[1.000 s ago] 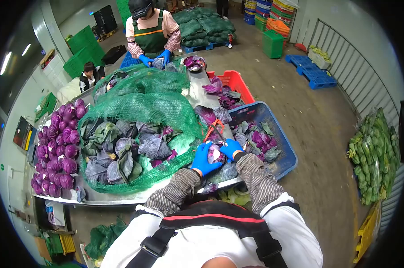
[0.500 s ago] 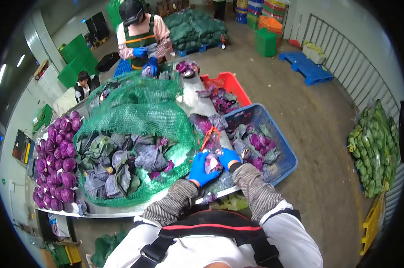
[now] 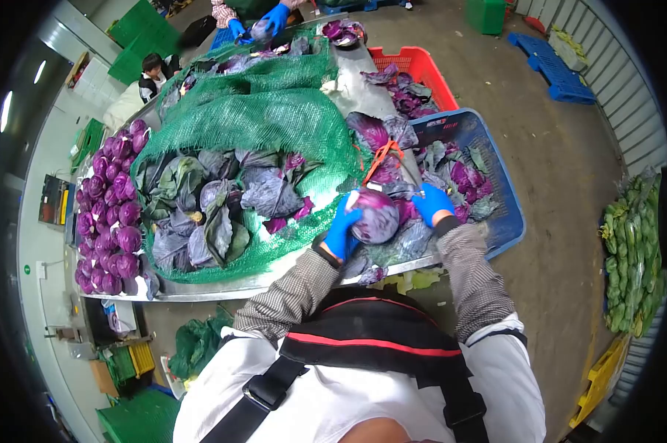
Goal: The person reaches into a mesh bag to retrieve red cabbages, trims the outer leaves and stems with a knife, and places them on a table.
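Note:
My left hand (image 3: 341,230), in a blue glove, grips a trimmed purple cabbage head (image 3: 375,215) over the near edge of the metal table (image 3: 201,289). My right hand (image 3: 430,202), also blue-gloved, is just right of the cabbage, its fingers curled among loose leaves; whether it grips one I cannot tell. A green net sack (image 3: 267,118) spread open on the table holds several untrimmed cabbages with dark outer leaves (image 3: 215,207), just left of my hands.
Trimmed purple cabbages (image 3: 108,214) are piled at the table's left end. A blue crate (image 3: 507,214) and a red crate (image 3: 422,70) at the right hold cut leaves. A person's blue-gloved hands (image 3: 263,18) work at the far end. Bagged greens (image 3: 632,251) lie right.
The cabbage has turned and risen in my left hand, showing its rounded purple side. My right hand has come off it to the right. The view has tilted down.

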The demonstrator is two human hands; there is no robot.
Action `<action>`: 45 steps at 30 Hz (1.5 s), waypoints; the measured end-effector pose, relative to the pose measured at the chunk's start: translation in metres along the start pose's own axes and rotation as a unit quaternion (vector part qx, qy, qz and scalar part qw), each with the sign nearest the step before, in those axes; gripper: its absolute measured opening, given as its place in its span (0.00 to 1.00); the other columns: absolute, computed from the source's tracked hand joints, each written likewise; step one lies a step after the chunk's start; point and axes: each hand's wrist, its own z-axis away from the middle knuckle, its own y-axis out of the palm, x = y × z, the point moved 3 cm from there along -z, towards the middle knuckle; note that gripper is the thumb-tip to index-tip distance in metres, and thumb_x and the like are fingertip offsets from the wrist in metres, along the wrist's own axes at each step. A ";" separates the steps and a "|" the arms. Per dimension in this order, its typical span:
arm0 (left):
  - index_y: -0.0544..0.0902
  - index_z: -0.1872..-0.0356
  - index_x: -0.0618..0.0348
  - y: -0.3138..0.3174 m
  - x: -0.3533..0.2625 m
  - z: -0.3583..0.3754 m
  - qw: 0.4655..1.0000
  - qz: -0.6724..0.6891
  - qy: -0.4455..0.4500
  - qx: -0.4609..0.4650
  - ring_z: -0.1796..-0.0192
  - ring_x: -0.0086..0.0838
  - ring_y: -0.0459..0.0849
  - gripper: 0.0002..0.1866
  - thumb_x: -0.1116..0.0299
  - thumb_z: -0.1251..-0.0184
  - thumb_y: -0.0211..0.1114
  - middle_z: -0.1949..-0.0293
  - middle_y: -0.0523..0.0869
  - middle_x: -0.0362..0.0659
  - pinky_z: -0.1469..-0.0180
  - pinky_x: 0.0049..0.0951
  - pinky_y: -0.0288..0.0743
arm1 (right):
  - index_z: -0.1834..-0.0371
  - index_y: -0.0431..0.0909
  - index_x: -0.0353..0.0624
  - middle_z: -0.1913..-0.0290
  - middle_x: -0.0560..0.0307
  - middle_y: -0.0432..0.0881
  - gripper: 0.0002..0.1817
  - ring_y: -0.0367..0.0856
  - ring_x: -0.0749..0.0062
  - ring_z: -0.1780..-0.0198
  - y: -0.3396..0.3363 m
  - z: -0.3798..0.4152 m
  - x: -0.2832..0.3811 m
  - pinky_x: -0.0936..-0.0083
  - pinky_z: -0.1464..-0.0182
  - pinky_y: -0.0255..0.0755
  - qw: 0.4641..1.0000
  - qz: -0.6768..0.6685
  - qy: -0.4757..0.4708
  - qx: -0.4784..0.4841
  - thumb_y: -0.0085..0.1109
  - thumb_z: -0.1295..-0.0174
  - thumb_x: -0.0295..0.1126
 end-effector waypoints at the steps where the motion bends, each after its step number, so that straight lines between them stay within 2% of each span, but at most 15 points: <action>1: 0.57 0.35 0.57 -0.006 -0.002 0.001 0.994 0.099 -0.039 0.020 0.37 0.40 0.65 0.35 0.59 0.43 0.61 0.37 0.64 0.48 0.36 0.44 0.60 | 0.54 0.73 0.43 0.56 0.40 0.78 0.20 0.76 0.46 0.54 0.009 -0.007 -0.023 0.57 0.54 0.70 0.999 -0.009 -0.046 -0.028 0.54 0.46 0.43; 6: 0.58 0.35 0.58 0.027 -0.058 0.008 0.992 0.129 -0.015 0.008 0.34 0.45 0.61 0.35 0.49 0.39 0.54 0.35 0.61 0.52 0.36 0.52 0.58 | 0.43 0.66 0.47 0.53 0.40 0.77 0.28 0.76 0.48 0.53 -0.048 0.028 0.036 0.60 0.54 0.70 0.999 -0.015 0.025 -0.031 0.57 0.45 0.47; 8: 0.57 0.35 0.58 0.037 -0.065 0.015 0.994 0.112 -0.006 -0.001 0.34 0.45 0.60 0.36 0.47 0.38 0.53 0.35 0.61 0.52 0.36 0.52 0.58 | 0.36 0.60 0.51 0.53 0.42 0.77 0.35 0.77 0.53 0.53 -0.049 0.044 0.079 0.62 0.54 0.70 0.985 -0.160 -0.069 0.005 0.59 0.46 0.50; 9: 0.56 0.34 0.57 0.046 -0.070 0.019 0.996 0.086 -0.005 0.005 0.33 0.46 0.59 0.37 0.45 0.38 0.52 0.35 0.60 0.52 0.37 0.54 0.59 | 0.34 0.56 0.49 0.54 0.46 0.77 0.38 0.77 0.59 0.55 -0.037 0.044 0.093 0.63 0.52 0.69 0.939 -0.303 -0.156 0.052 0.59 0.46 0.51; 12: 0.54 0.33 0.49 0.058 -0.086 0.037 0.998 -0.011 -0.017 0.062 0.34 0.45 0.60 0.38 0.40 0.40 0.51 0.34 0.58 0.48 0.42 0.54 0.65 | 0.38 0.63 0.52 0.73 0.63 0.75 0.32 0.66 0.83 0.84 -0.016 0.054 0.104 0.85 0.86 0.57 0.823 -0.518 -0.097 0.213 0.53 0.42 0.55; 13: 0.54 0.33 0.47 0.058 -0.095 0.044 0.996 -0.045 -0.011 0.079 0.35 0.43 0.62 0.37 0.43 0.40 0.54 0.34 0.59 0.47 0.43 0.50 0.68 | 0.38 0.63 0.52 0.73 0.63 0.75 0.32 0.66 0.83 0.84 -0.013 0.052 0.103 0.85 0.86 0.57 0.822 -0.517 -0.097 0.217 0.53 0.42 0.55; 15: 0.55 0.35 0.50 0.008 -0.102 0.029 0.980 -0.187 0.004 0.073 0.36 0.38 0.63 0.41 0.49 0.46 0.64 0.39 0.62 0.44 0.41 0.45 0.67 | 0.39 0.64 0.49 0.66 0.61 0.78 0.35 0.63 0.83 0.84 0.001 0.053 0.105 0.80 0.87 0.56 0.624 -0.683 -0.014 0.378 0.43 0.41 0.62; 17: 0.53 0.34 0.54 0.028 -0.115 0.034 0.910 -0.368 0.180 0.063 0.36 0.36 0.61 0.42 0.51 0.46 0.64 0.39 0.62 0.45 0.37 0.38 0.61 | 0.42 0.66 0.52 0.69 0.64 0.76 0.35 0.63 0.81 0.85 0.013 0.059 0.121 0.80 0.87 0.54 0.618 -0.666 0.018 0.417 0.35 0.41 0.67; 21: 0.54 0.34 0.58 -0.003 -0.073 0.035 0.895 -0.433 0.090 -0.066 0.35 0.35 0.59 0.44 0.56 0.49 0.68 0.38 0.62 0.52 0.35 0.35 0.55 | 0.44 0.69 0.53 0.73 0.61 0.74 0.33 0.63 0.77 0.84 0.062 0.054 0.102 0.78 0.87 0.57 0.747 -0.539 0.157 0.356 0.36 0.40 0.65; 24: 0.55 0.35 0.59 -0.031 -0.033 0.033 0.774 -0.614 0.100 -0.116 0.40 0.46 0.64 0.54 0.50 0.64 0.75 0.42 0.64 0.55 0.37 0.40 0.59 | 0.43 0.68 0.44 0.67 0.47 0.78 0.32 0.78 0.61 0.74 0.087 0.043 0.064 0.66 0.75 0.73 0.935 -0.279 0.072 0.208 0.36 0.37 0.58; 26: 0.56 0.36 0.60 -0.021 -0.027 0.028 0.713 -0.681 0.126 -0.112 0.44 0.51 0.66 0.55 0.50 0.67 0.76 0.46 0.65 0.58 0.40 0.42 0.61 | 0.42 0.67 0.44 0.63 0.43 0.78 0.30 0.78 0.55 0.70 0.087 0.040 0.043 0.63 0.68 0.74 0.978 -0.175 -0.038 0.107 0.36 0.36 0.55; 27: 0.56 0.36 0.60 -0.014 -0.026 0.022 0.715 -0.680 0.124 -0.108 0.44 0.51 0.66 0.55 0.50 0.67 0.76 0.46 0.65 0.58 0.40 0.42 0.61 | 0.42 0.66 0.44 0.59 0.40 0.78 0.28 0.79 0.49 0.65 0.082 0.040 0.041 0.60 0.61 0.74 0.986 -0.066 -0.153 0.001 0.36 0.35 0.52; 29: 0.59 0.38 0.60 -0.004 -0.020 0.016 0.666 -0.729 0.086 -0.134 0.45 0.49 0.67 0.52 0.51 0.66 0.75 0.48 0.66 0.57 0.42 0.43 0.63 | 0.44 0.68 0.46 0.56 0.41 0.77 0.23 0.77 0.45 0.61 0.039 0.059 0.063 0.57 0.55 0.70 0.993 -0.027 -0.104 0.058 0.35 0.35 0.46; 36: 0.56 0.39 0.67 0.000 -0.012 -0.004 0.665 -0.730 0.122 -0.105 0.45 0.50 0.66 0.50 0.52 0.62 0.73 0.48 0.65 0.59 0.42 0.41 0.63 | 0.65 0.73 0.46 0.72 0.46 0.79 0.09 0.79 0.55 0.77 0.017 0.084 0.066 0.63 0.78 0.72 0.968 0.176 -0.175 -0.037 0.45 0.40 0.37; 45: 0.54 0.38 0.65 -0.006 -0.012 0.005 0.680 -0.712 0.151 -0.090 0.43 0.51 0.63 0.51 0.54 0.62 0.73 0.46 0.63 0.59 0.39 0.44 0.58 | 0.57 0.71 0.40 0.61 0.40 0.80 0.17 0.78 0.46 0.58 0.010 0.030 0.060 0.61 0.56 0.72 0.993 0.062 -0.049 0.084 0.47 0.40 0.42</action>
